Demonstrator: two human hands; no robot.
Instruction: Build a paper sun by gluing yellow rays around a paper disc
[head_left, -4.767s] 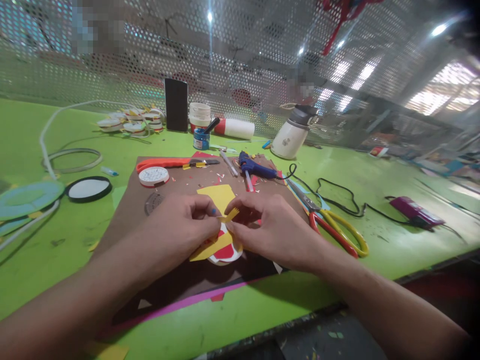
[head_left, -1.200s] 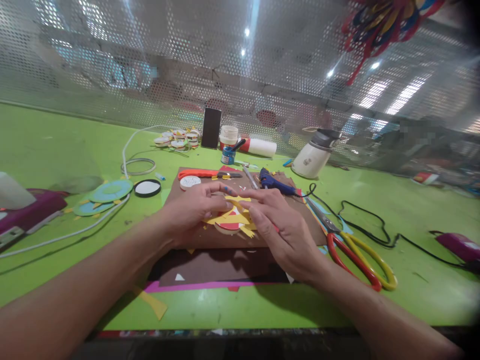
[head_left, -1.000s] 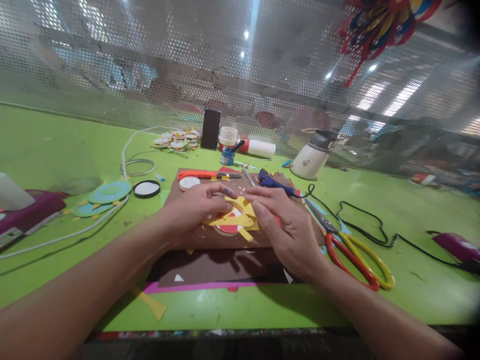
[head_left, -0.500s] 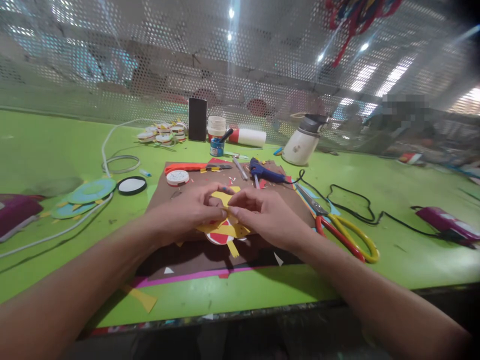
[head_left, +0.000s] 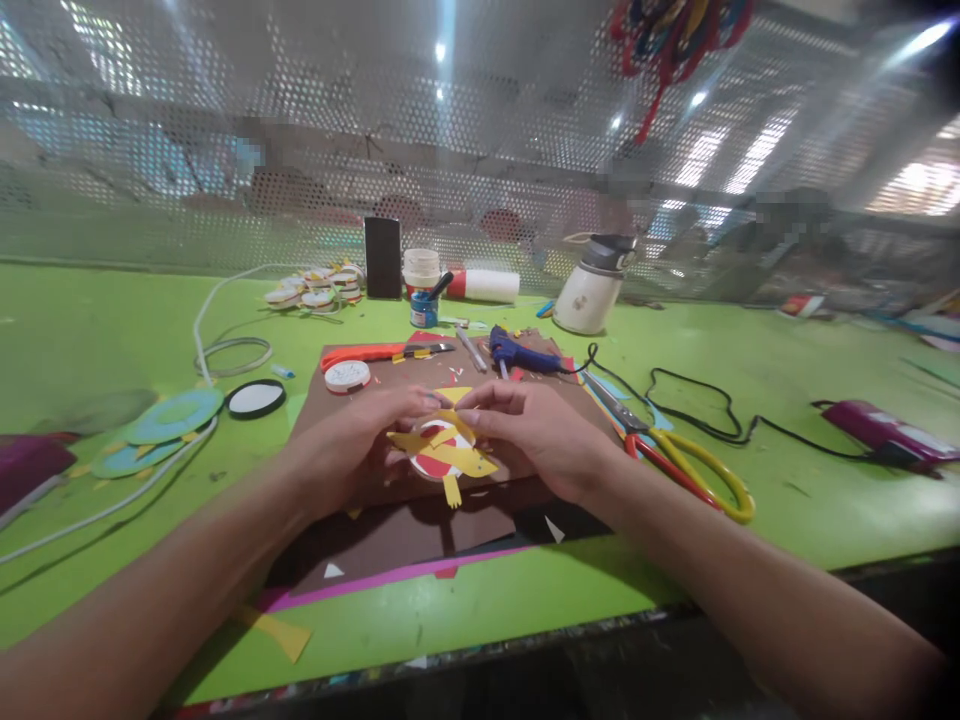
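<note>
A paper bird craft point(head_left: 442, 462) is held a little above the brown board. It has a round white-and-red disc body, yellow paper pieces on top and a yellow foot hanging at the front. My left hand point(head_left: 360, 430) grips the disc from its left side, with some fingertips showing beneath it. My right hand point(head_left: 536, 430) pinches a curved yellow paper strip point(head_left: 455, 420) at the disc's upper edge between thumb and forefinger. Another yellow paper piece point(head_left: 452, 396) shows behind the fingers; whether it is attached is unclear.
On the brown board point(head_left: 390, 520) are a utility knife point(head_left: 367, 354), a white round lid point(head_left: 347, 376) and a blue glue gun point(head_left: 521, 354). Scissors point(head_left: 675, 455) lie at its right. Behind stand a phone point(head_left: 383, 258), a blue jar point(head_left: 424, 310) and a white kettle-like jug point(head_left: 589, 290).
The craft has tipped to show more of its disc, and my left fingers have shifted from the pinch to its side and underside. My right hand keeps pinching near its top edge.
</note>
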